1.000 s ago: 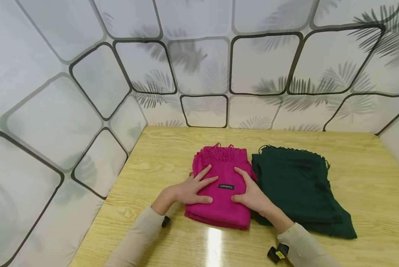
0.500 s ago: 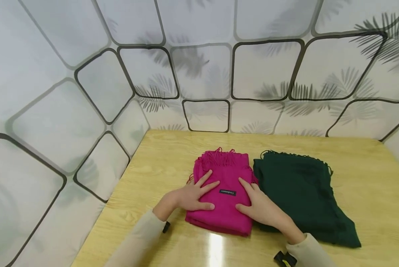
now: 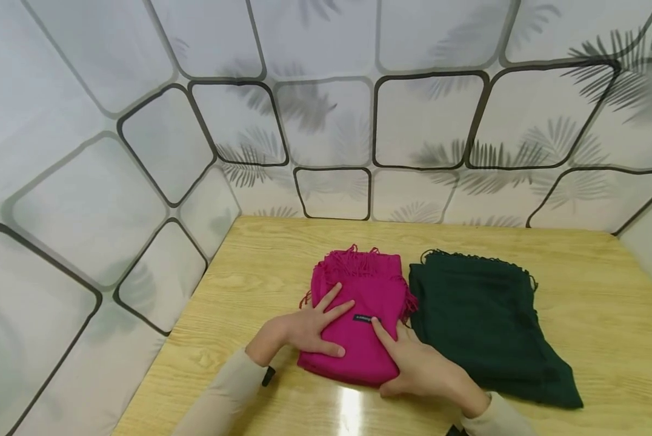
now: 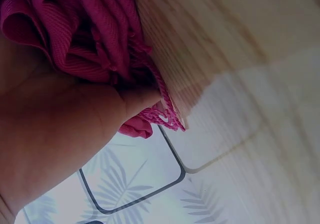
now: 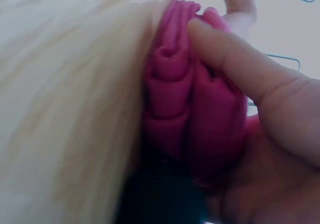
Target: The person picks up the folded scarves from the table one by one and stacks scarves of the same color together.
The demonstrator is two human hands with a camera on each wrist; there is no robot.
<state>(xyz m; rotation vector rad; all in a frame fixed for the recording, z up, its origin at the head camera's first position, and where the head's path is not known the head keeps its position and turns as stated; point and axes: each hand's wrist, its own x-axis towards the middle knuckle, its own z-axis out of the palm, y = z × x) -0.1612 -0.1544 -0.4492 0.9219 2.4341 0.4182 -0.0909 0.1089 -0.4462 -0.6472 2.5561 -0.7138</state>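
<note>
A folded magenta scarf (image 3: 353,345) lies on the table, its fringe towards the wall and a small dark label on top. My left hand (image 3: 306,330) rests on its left side with the fingers spread. Across the near right corner lies my right hand (image 3: 421,366); one straight finger reaches the label and the thumb touches the near edge. In the right wrist view that thumb (image 5: 235,56) lies against the stacked folds of the scarf (image 5: 185,99). The left wrist view has the left hand (image 4: 65,119) against loose folds (image 4: 75,29) and twisted fringe.
A dark green fringed scarf (image 3: 479,321) lies folded just right of the magenta one, its near right corner spreading outwards. Both are on a light wood-grain table (image 3: 249,266). A patterned covering (image 3: 326,121) stands behind and along the left side.
My right hand has moved nearer along the magenta scarf's right side, to its near corner. The left hand stays on the left side. The head view has shifted slightly.
</note>
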